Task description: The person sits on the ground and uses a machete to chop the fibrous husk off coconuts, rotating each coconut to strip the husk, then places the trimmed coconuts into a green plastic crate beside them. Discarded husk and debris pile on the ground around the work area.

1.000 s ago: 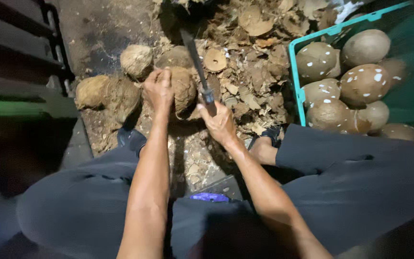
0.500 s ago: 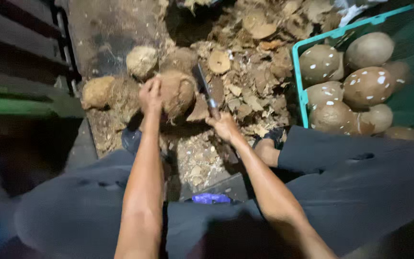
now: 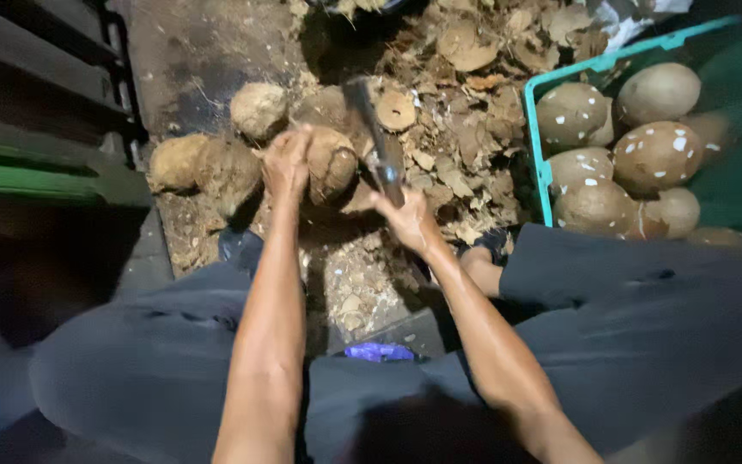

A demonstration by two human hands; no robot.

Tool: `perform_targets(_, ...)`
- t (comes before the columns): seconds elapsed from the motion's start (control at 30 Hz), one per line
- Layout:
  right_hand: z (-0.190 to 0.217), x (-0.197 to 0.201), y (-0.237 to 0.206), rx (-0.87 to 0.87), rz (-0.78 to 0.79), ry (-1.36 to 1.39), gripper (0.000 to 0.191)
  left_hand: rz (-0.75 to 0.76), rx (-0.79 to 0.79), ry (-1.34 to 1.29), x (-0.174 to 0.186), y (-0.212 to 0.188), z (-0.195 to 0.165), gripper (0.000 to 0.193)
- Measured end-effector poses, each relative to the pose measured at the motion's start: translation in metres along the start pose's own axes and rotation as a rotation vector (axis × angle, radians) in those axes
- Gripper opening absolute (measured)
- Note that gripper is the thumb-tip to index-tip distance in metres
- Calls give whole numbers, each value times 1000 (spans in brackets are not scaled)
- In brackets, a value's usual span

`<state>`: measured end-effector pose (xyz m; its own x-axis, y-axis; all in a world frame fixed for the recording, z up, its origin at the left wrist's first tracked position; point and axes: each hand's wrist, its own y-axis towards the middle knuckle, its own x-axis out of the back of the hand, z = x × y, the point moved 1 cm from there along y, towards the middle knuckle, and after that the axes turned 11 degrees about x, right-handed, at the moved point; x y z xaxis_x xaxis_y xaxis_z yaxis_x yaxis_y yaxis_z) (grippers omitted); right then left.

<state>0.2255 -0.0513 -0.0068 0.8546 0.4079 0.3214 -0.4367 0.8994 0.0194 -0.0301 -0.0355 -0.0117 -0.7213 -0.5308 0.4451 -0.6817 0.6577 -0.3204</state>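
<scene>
My left hand [image 3: 286,161] grips a brown husked coconut [image 3: 330,161] and steadies it on the ground in front of me. My right hand [image 3: 407,219] is closed on the handle of a chopping knife [image 3: 373,137], whose blurred blade slants up and left, just right of the coconut. Both forearms reach out over my dark trousers.
Two more rough coconuts [image 3: 258,107] [image 3: 175,161] lie to the left. Husk scraps and shell chips [image 3: 461,112] cover the ground. A teal crate [image 3: 532,137] at right holds several trimmed coconuts [image 3: 656,155]. A green bench edge [image 3: 36,180] runs along the left.
The knife swung down from its raised position toward the coconut, then shifted slightly. My left hand kept hold of the coconut and turned it a little.
</scene>
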Motion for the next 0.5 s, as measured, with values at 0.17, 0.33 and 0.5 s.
perform_targets(0.17,8,2,1,18,-91,86,46,-45,84,18,-4,11,-7,51)
perform_targets(0.33,2,-12,-3,-315,177,149,37,-84,74,2,-6,7,-5,49)
perform_targets(0.5,11,3,-1,9,-22,174,47,-73,128,36,-7,4,-4,49)
